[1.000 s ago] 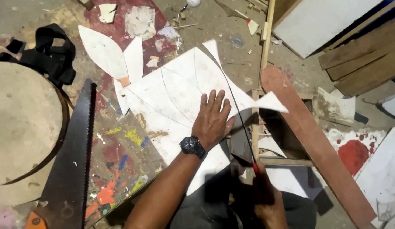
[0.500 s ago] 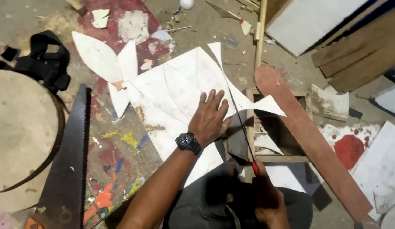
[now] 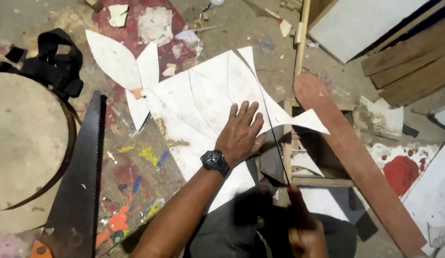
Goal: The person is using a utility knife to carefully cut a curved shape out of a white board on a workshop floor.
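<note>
Sheet [image 3: 203, 110]: a white, flat board with pencilled curves, lying on the paint-spattered floor [image 3: 136, 167] and reaching over a small wooden frame [image 3: 287, 143] at its right edge. Its long axis runs from lower left to upper right, straight out ahead of the person.

Left hand [image 3: 241, 134]: flat on the sheet, fingers spread, palm down, pressing near the right edge; it grips nothing. A black watch [image 3: 215, 161] sits on the wrist.

Right hand [image 3: 303, 229]: low in the view and in shadow, closed around the handle of a thin saw blade [image 3: 272, 129]. The blade runs from that hand up and away along a drawn line, just right of the left hand's fingertips.

Governing relation: the blade lies between the left hand and a pointed offcut [image 3: 303, 122] hanging over the frame; the left hand is the nearer to the line, the right hand sits at the near end of it, and the uncut length lies away from the person.

Surroundings: a reddish plank [image 3: 356, 157] leans across the frame's right side. White leaf-shaped cutouts [image 3: 112, 57] lie touching the sheet's upper left corner. A large handsaw [image 3: 79, 167] lies to the left, beside a round board [image 3: 21, 143] and a black strap [image 3: 55, 62].
</note>
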